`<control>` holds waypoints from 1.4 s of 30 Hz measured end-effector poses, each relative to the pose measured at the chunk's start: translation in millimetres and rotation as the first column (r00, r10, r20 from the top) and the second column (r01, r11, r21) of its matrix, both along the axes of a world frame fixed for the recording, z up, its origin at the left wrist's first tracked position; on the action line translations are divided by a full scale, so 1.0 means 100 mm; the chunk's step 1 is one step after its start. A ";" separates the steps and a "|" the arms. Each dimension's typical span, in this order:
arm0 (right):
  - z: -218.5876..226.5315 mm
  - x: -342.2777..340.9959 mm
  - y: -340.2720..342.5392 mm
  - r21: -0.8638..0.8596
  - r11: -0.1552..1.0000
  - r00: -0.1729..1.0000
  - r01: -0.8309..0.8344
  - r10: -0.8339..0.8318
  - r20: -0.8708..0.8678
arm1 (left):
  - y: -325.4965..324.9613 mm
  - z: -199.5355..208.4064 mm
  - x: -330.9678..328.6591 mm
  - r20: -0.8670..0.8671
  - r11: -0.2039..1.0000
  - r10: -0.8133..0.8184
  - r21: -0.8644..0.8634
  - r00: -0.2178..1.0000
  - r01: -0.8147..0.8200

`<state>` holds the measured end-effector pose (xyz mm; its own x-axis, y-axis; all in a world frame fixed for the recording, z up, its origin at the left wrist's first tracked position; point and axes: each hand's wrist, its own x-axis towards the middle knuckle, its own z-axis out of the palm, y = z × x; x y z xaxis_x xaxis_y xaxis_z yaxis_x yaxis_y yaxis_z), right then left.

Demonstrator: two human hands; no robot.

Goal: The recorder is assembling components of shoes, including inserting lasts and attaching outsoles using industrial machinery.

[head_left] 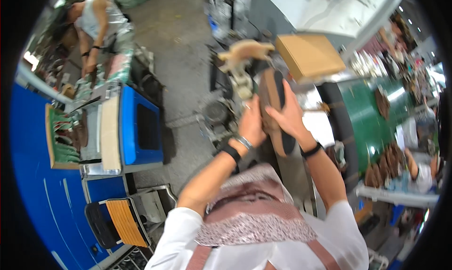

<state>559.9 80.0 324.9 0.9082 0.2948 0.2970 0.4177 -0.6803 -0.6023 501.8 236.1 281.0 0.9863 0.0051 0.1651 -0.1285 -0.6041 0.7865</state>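
A brown shoe (270, 88) with a tan and black sole is held upright between my two hands, in front of my apron. My left hand (253, 124) closes on the brown side of the shoe. My right hand (288, 114) wraps the sole side, thumb across the tan band and fingers along the dark edge. The far end of the shoe is beside a machine with a tan curved pad (247, 53). Motion blur softens the shoe's finer details.
A cardboard box (310, 58) stands just beyond the shoe. To the right runs a green conveyor belt (372, 124) carrying brown shoes (382, 104). On the left are a blue machine (141, 124) and a slatted chair (126, 222). A co-worker (101, 22) bends over a bench, upper left.
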 end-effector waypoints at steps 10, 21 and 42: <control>0.29 -0.10 0.13 -0.350 0.933 0.995 -0.078 0.094 0.027 | -0.26 -0.46 0.03 -0.014 0.960 0.085 -0.268 0.996 -0.085; 0.13 -0.17 0.03 -0.204 0.974 0.992 -0.096 0.110 0.060 | -0.23 -0.83 -0.11 -0.085 0.867 0.137 -0.472 0.987 -0.161; 0.05 -0.88 -0.17 -0.084 0.995 0.983 0.046 -0.030 0.181 | -0.65 -0.46 -0.36 -0.287 -0.026 -0.325 -0.950 0.901 -0.312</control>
